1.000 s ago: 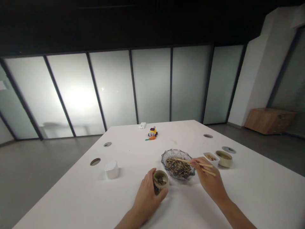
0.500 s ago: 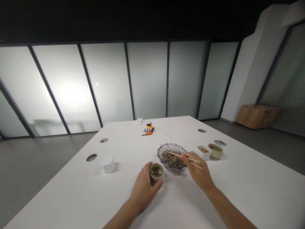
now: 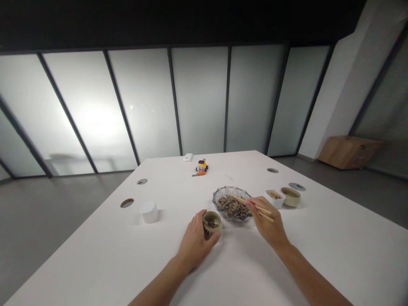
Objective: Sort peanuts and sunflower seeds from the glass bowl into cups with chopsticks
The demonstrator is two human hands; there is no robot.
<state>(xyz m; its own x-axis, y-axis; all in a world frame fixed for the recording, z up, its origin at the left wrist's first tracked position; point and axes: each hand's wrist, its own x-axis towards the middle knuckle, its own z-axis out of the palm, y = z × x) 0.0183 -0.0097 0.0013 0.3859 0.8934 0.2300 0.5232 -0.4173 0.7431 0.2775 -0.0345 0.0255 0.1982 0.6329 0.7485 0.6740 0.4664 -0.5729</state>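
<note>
My left hand (image 3: 196, 240) is wrapped round a small olive-beige cup (image 3: 217, 229), which has some dark striped seeds inside. Between the fingers of my right hand (image 3: 269, 221) is a pair of wooden chopsticks (image 3: 265, 209). Their tips reach over the sunflower seeds (image 3: 234, 207), which look striped and lie heaped in a clear faceted glass bowl (image 3: 217, 194). Whether the tips pinch a seed is too small to tell. The cup stands just left of the bowl, close to its near side.
Right of the bowl stand a white square dish (image 3: 279, 203) with pale pieces and a second beige cup (image 3: 292, 199). A white container (image 3: 149, 211) sits at left. Farther back are a toy car (image 3: 201, 166), a toy carrot (image 3: 200, 174) and a white box-like device (image 3: 188, 157). Round holes (image 3: 127, 203) pierce the tabletop.
The camera view has shifted slightly, so everything sits a little higher and farther right. Both hands keep their hold, and the chopstick tips have moved slightly over the seeds.
</note>
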